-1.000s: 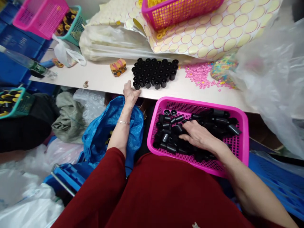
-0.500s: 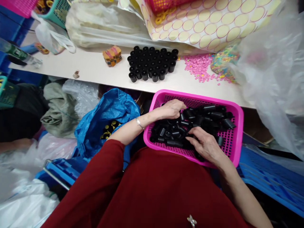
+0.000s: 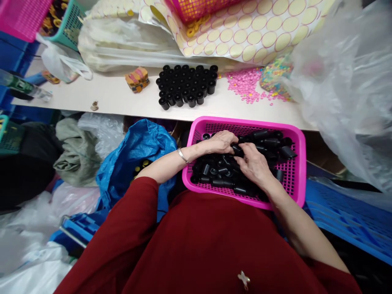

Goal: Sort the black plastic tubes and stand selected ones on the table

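Note:
A pink basket (image 3: 298, 163) rests on my lap, heaped with loose black plastic tubes (image 3: 269, 143). Both hands are inside it, close together. My left hand (image 3: 222, 141) is curled over the pile with fingers closed on black tubes. My right hand (image 3: 254, 165) lies just right of it, fingers bent and pinching a black tube where the hands meet. On the table beyond, a block of upright black tubes (image 3: 186, 84) stands packed in rows.
Pink beads (image 3: 245, 83) are scattered right of the block, beside a clear plastic bag (image 3: 343, 81). A sheet of round stickers (image 3: 251, 36) and a small striped block (image 3: 136, 78) lie on the table. A blue bag (image 3: 137, 151) sits left of my lap.
My left hand left the table edge and went into the basket. My right hand moved up through the tubes toward the left hand. The view has shifted a little.

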Action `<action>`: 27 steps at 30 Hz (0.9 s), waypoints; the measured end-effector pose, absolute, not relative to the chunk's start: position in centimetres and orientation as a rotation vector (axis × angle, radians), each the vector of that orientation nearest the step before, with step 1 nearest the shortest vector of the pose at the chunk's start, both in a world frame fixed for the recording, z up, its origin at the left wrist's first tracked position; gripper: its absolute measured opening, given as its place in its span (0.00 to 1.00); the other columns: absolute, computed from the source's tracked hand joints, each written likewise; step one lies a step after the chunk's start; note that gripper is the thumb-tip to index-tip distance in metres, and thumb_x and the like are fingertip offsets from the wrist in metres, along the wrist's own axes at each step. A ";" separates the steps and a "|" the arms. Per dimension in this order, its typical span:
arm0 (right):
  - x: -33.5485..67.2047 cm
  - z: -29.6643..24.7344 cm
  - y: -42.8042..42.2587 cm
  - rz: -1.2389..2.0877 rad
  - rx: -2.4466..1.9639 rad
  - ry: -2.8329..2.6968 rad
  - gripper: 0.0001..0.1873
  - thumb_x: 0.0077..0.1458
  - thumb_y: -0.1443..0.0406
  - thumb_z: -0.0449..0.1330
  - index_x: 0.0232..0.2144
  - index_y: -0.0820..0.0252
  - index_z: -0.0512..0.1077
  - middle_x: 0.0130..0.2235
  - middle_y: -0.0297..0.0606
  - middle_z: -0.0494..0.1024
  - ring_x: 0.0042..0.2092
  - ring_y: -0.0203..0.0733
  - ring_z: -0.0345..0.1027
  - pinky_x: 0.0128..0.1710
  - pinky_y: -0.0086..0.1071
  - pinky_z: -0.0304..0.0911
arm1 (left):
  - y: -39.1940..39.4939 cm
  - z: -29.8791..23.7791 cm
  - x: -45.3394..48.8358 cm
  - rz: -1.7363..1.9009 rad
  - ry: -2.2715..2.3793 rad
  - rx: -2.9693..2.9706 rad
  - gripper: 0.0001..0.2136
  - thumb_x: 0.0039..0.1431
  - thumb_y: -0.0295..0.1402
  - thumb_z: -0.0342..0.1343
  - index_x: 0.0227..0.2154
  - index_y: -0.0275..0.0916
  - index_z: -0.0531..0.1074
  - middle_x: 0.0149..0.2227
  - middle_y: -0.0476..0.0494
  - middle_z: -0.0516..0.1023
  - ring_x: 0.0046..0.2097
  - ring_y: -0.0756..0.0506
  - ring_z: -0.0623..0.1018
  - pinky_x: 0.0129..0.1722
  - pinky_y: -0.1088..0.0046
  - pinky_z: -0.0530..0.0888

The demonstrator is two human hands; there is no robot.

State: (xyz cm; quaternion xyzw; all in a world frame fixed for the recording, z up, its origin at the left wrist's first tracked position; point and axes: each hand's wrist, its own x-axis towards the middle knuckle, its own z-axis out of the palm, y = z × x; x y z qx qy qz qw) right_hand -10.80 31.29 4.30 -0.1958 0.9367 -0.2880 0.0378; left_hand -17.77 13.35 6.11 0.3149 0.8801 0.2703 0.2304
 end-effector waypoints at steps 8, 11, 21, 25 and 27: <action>-11.3 4.9 30.3 -0.708 -0.551 2.861 0.16 0.57 0.64 0.53 0.47 0.61 0.69 0.42 0.46 0.75 0.38 0.48 0.70 0.34 0.37 0.65 | 13.2 6.2 -19.2 1.258 2.049 0.438 0.04 0.41 0.26 0.62 0.24 0.34 0.76 0.21 0.53 0.70 0.26 0.51 0.68 0.30 0.72 0.64; -11.0 5.3 31.9 -1.229 -0.309 2.866 0.14 0.56 0.60 0.57 0.44 0.58 0.70 0.40 0.41 0.75 0.35 0.43 0.69 0.36 0.37 0.67 | 12.2 6.7 -20.0 1.381 2.155 0.316 0.06 0.44 0.24 0.56 0.27 0.34 0.76 0.23 0.51 0.71 0.27 0.50 0.68 0.30 0.71 0.65; -8.3 5.8 35.5 -2.350 0.462 1.855 0.21 0.35 0.61 0.75 0.33 0.56 0.74 0.30 0.30 0.77 0.31 0.38 0.75 0.36 0.38 0.76 | 13.8 6.8 -18.8 0.554 2.509 0.810 0.16 0.43 0.17 0.49 0.34 0.34 0.76 0.39 0.39 0.76 0.42 0.42 0.74 0.41 0.67 0.69; -7.7 5.7 35.5 -2.394 0.456 1.786 0.20 0.34 0.63 0.76 0.32 0.56 0.75 0.27 0.29 0.77 0.29 0.38 0.76 0.32 0.36 0.77 | 14.2 7.5 -18.4 0.256 2.488 0.802 0.18 0.49 0.20 0.52 0.44 0.32 0.75 0.49 0.34 0.74 0.50 0.37 0.73 0.46 0.65 0.70; -7.6 5.6 35.4 -2.397 0.434 1.795 0.19 0.35 0.63 0.75 0.32 0.56 0.75 0.27 0.29 0.77 0.29 0.38 0.75 0.32 0.36 0.78 | 14.2 7.6 -18.3 0.227 2.460 0.727 0.14 0.51 0.25 0.56 0.42 0.33 0.75 0.47 0.34 0.74 0.50 0.36 0.73 0.46 0.64 0.70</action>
